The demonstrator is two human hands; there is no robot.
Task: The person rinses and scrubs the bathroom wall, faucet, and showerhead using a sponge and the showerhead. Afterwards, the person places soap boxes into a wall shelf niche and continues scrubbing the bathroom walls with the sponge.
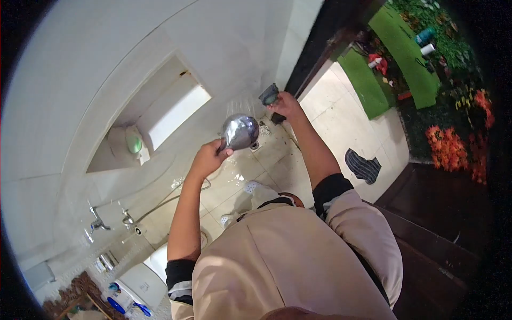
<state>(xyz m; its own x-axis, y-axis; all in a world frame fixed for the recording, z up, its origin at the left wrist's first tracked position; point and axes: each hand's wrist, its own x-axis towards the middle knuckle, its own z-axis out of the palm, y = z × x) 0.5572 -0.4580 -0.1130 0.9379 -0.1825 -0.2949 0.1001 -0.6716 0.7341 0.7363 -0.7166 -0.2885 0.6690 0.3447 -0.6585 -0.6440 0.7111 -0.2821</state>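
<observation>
My left hand (209, 160) is closed round the handle of a shiny chrome hand shower (240, 132). Thin streaks of water show just beyond its head, against the wall. In my right hand (285, 105), a crumpled dark grey-green cloth or scrub pad (269, 95) is pinched between the fingers; its exact kind is unclear. That hand is near the wall corner beside the dark door frame (314, 58). Below it, a small black object (277, 118) sits by the floor. A hose (160, 204) runs from the wall valve toward my left hand.
A floor drain (264, 129) lies in the corner of the wet tiles. Wall taps (97, 220) and a white toilet (140, 282) are at lower left. A wall niche (160, 114) holds a bottle (133, 140). A striped dark cloth (363, 166) lies beyond the doorway.
</observation>
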